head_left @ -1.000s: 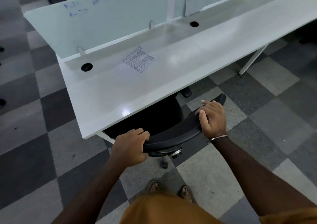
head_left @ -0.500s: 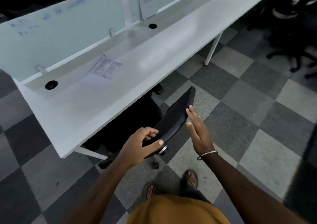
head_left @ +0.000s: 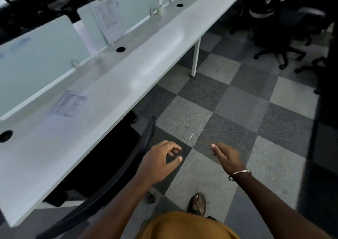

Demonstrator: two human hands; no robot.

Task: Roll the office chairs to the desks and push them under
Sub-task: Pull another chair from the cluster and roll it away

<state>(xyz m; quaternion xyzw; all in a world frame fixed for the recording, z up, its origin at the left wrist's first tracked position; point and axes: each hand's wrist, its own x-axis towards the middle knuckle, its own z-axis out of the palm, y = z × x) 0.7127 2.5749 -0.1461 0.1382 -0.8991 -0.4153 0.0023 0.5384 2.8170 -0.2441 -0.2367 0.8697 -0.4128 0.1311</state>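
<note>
Both grips are hanging spread and empty: left hand [head_left: 161,162] just beside the near chair [head_left: 117,167], right hand [head_left: 225,156] apart. That chair is sitting tucked under the table [head_left: 117,85]; more chairs [head_left: 285,28] are waiting far right.

The chair [head_left: 117,167] seat sits hidden under the worktop [head_left: 102,99], only its back rim showing. The sheet [head_left: 70,103] on the worktop is blurred, print unreadable. More chairs [head_left: 285,28], upper right, are dark and cut by the frame edge. One foot [head_left: 198,203] is part hidden by clothing.
</note>
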